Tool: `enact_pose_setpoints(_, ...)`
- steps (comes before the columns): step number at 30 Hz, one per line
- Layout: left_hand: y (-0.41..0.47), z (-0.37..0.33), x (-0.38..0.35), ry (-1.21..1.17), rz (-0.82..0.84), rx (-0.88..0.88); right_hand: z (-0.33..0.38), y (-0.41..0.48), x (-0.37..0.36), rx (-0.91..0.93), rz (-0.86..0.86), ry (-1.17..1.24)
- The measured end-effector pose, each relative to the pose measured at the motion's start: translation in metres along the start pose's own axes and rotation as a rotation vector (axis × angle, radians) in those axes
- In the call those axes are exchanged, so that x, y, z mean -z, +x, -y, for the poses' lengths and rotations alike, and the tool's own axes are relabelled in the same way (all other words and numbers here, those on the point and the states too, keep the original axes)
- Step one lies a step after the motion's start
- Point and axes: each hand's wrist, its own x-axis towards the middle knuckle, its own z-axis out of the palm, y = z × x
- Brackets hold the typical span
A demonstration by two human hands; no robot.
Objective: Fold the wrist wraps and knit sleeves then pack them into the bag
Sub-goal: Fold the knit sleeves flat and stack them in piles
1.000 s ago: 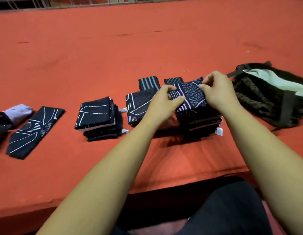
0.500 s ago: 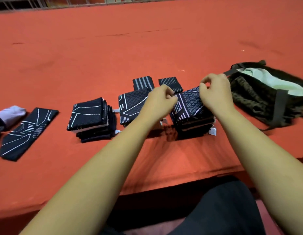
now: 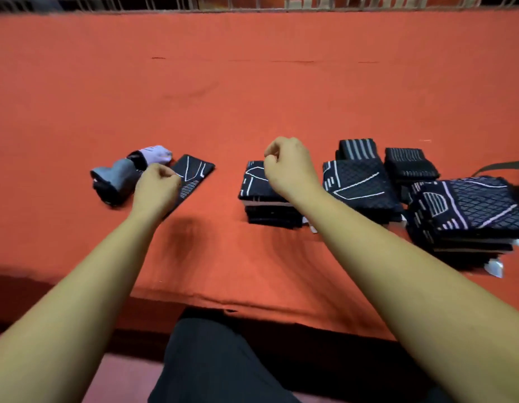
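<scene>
A flat black knit sleeve (image 3: 195, 171) with white lines lies left of centre on the red cloth. My left hand (image 3: 158, 187) is over its near end with curled fingers; whether it pinches the fabric is unclear. My right hand (image 3: 290, 164) hovers curled and holds nothing above a folded stack of sleeves (image 3: 261, 199). A folded sleeve (image 3: 360, 184) lies further right, and a taller folded stack (image 3: 470, 213) beyond it. Two striped wrist wraps (image 3: 357, 148) (image 3: 409, 162) sit behind them. Only a strap of the bag (image 3: 502, 167) shows at the right edge.
A bundle of grey and lavender fabric pieces (image 3: 121, 175) lies left of the flat sleeve. The red table cloth (image 3: 252, 91) stretches back to a metal rail (image 3: 252, 2). The table's front edge runs just above my lap (image 3: 223, 359).
Both hands left the right-hand stack and moved left. The left hand now reaches the flat sleeve, and the right is over the middle stack. My view turned left, pushing the bag nearly out of frame.
</scene>
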Motion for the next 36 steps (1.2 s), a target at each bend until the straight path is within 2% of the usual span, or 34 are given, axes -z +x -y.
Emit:
enact_pose_setpoints(5,0.027,0.077,0.016,0.075,-0.117,0.104,0.041,0.000,-0.091,0.056,0.173,-0.025)
enact_pose_setpoints(10,0.054,0.102,0.000,-0.081,-0.140,0.327,0.040,0.001,-0.163,0.078,0.287,-0.143)
enact_pose_setpoints(13,0.065,0.112,-0.005,0.012,-0.147,0.317,0.030,-0.006,-0.197,0.130,0.329,-0.252)
enact_pose_setpoints(16,0.062,0.118,-0.005,-0.040,-0.134,0.279,0.017,-0.022,-0.217,0.232,0.223,-0.380)
enact_pose_setpoints(18,0.057,0.115,-0.004,-0.154,-0.131,0.259,0.011,-0.028,-0.223,0.235,0.173,-0.366)
enact_pose_setpoints(21,0.042,0.094,-0.004,-0.643,-0.021,0.361,0.019,-0.029,-0.215,0.136,0.184,-0.100)
enact_pose_setpoints(23,0.024,0.078,-0.009,-0.991,0.102,0.449,0.031,-0.028,-0.199,-0.031,0.200,0.223)
enact_pose_setpoints(25,0.003,0.069,-0.019,-1.195,0.201,0.452,0.038,-0.030,-0.184,-0.239,0.218,0.490)
enact_pose_setpoints(27,-0.020,0.063,-0.030,-1.288,0.261,0.433,0.033,-0.037,-0.173,-0.316,0.156,0.589)
enact_pose_setpoints(30,-0.054,0.054,-0.042,-1.316,0.340,0.430,0.020,-0.051,-0.150,-0.288,0.035,0.596)
enact_pose_setpoints(33,-0.077,0.045,-0.046,-1.464,0.389,0.497,0.007,-0.065,-0.117,-0.197,0.115,0.597)
enact_pose_setpoints(36,-0.090,0.039,-0.049,-1.548,0.397,0.583,-0.007,-0.080,-0.081,-0.228,0.264,0.809)
